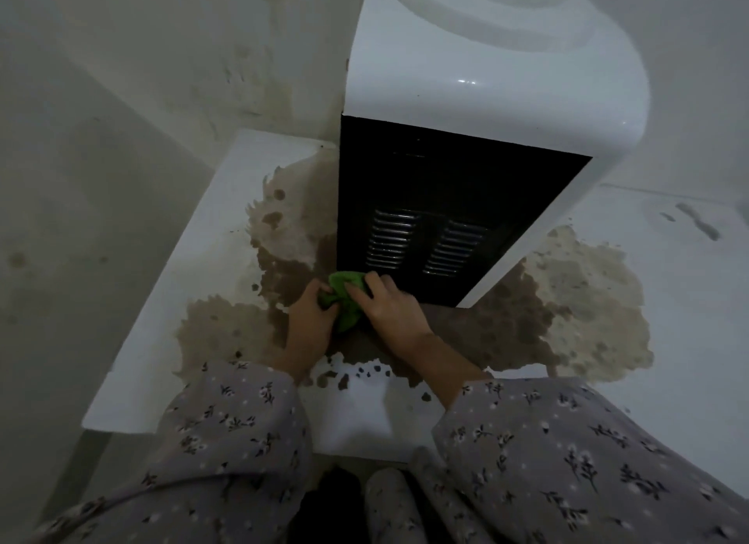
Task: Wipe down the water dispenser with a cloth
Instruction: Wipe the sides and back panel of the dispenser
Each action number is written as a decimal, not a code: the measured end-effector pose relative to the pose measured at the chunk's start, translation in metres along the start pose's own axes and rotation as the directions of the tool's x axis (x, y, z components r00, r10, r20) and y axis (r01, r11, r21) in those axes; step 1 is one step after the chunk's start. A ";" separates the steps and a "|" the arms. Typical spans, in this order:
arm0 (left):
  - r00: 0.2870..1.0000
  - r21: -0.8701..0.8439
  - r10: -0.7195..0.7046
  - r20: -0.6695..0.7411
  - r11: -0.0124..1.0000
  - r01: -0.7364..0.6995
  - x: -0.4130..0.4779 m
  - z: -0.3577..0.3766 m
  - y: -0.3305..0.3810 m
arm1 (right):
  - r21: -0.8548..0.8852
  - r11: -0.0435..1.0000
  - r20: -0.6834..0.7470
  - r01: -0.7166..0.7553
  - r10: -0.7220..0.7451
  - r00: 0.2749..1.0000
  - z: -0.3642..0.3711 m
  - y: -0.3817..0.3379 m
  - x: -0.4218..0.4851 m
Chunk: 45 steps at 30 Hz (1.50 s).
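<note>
The water dispenser (pixel 478 77) is white on top, with a black side panel (pixel 437 187) that has two sets of vent slats low down. It stands on a white counter (pixel 194 260). A bunched green cloth (pixel 344 296) sits at the panel's lower left corner, by the dispenser's base. My left hand (pixel 310 320) grips the cloth's left end with curled fingers. My right hand (pixel 385 304) lies over the cloth's right side, fingers bent across it and reaching the panel's bottom edge. Part of the cloth is hidden under both hands.
Large brown patches (pixel 567 300) where the surface has peeled spread over the counter around the dispenser's base. Stained walls (pixel 162 57) close in at the back and left. The counter's front edge (pixel 356 442) lies just before my floral sleeves.
</note>
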State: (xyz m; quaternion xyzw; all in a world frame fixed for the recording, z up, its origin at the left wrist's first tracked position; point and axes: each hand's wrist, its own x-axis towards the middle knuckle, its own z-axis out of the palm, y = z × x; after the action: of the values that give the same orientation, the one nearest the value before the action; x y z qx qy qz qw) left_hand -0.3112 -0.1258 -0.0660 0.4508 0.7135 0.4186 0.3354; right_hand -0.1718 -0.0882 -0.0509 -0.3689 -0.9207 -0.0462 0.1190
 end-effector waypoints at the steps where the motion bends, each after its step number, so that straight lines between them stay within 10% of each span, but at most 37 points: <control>1: 0.999 0.014 0.010 0.045 1.000 -0.011 -0.001 0.008 0.003 | -0.021 1.000 -0.004 -0.012 0.011 1.000 -0.002 0.008 -0.009; 7: 0.964 0.081 0.020 0.264 0.996 -0.043 -0.010 0.058 0.031 | -0.103 0.977 0.021 -0.187 0.190 0.982 -0.017 0.050 -0.058; 13: 0.906 0.053 0.210 0.368 0.968 -0.246 -0.019 0.066 0.059 | 0.203 0.855 0.045 -0.478 0.479 0.876 -0.027 0.066 -0.091; 21: 0.730 0.103 0.595 0.337 0.747 -0.657 -0.011 0.018 0.108 | 0.757 0.352 0.318 -0.551 0.538 0.781 -0.093 0.049 -0.070; 30: 0.614 -0.071 0.681 0.399 0.691 -0.719 -0.009 -0.047 0.173 | 0.489 0.766 0.117 -0.416 0.415 0.902 -0.171 0.039 -0.032; 45: 0.663 0.086 0.433 0.610 0.796 -0.599 -0.010 -0.089 0.213 | 0.873 0.480 -0.078 -0.084 0.308 0.948 -0.206 0.035 -0.007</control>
State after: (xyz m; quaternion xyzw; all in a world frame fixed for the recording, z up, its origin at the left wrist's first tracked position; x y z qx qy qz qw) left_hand -0.3065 -0.1096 0.1641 0.7807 0.4743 0.2402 0.3284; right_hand -0.1048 -0.1031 0.1471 -0.3561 -0.7524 0.3900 0.3937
